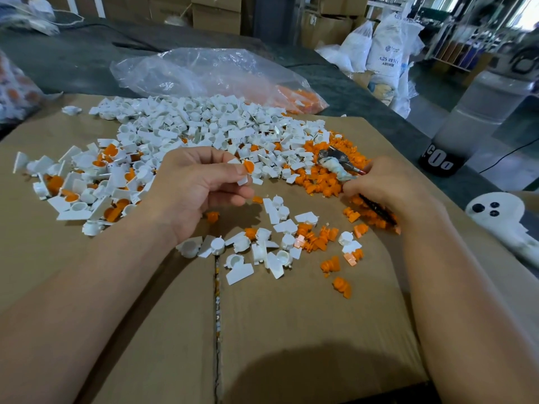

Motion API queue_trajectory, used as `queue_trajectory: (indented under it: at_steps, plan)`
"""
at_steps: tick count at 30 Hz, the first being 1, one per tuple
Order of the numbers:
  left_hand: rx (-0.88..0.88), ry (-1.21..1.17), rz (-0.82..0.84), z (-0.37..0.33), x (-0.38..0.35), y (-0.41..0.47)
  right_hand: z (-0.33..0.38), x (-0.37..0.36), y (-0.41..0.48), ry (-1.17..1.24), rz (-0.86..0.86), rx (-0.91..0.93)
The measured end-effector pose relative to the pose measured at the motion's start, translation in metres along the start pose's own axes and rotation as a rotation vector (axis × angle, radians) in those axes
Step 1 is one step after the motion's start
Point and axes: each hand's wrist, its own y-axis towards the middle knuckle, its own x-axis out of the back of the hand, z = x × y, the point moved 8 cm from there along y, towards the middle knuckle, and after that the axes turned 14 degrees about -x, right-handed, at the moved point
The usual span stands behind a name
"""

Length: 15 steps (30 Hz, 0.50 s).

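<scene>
While the left hand (198, 185) pinches a white-and-orange plastic piece (244, 170) at its fingertips, the right hand (379, 186) has its fingers curled round a taped tool (335, 167); loose pieces (285, 226) lie on the surface (291, 316) just below both.

Bare cardboard (306, 330) near body: free. White parts pile (204, 123) blocks fwd, orange parts pile (323, 177) rt.

Left hand (201, 182) pinches white-orange cap (244, 170); right hand (382, 185) grips wrapped tool (335, 166).
</scene>
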Motion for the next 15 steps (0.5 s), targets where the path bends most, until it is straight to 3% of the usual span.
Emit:
queue_trajectory:
  at_steps: [10, 15]
  plan:
    - [-0.035, -0.158, -0.147, -0.001, 0.01, 0.006, 0.039, 0.038, -0.044, 0.293, -0.261, 0.375]
    - [-0.085, -0.168, -0.183, -0.002, 0.014, 0.006, 0.066, 0.027, -0.077, 0.239, -0.219, 0.634]
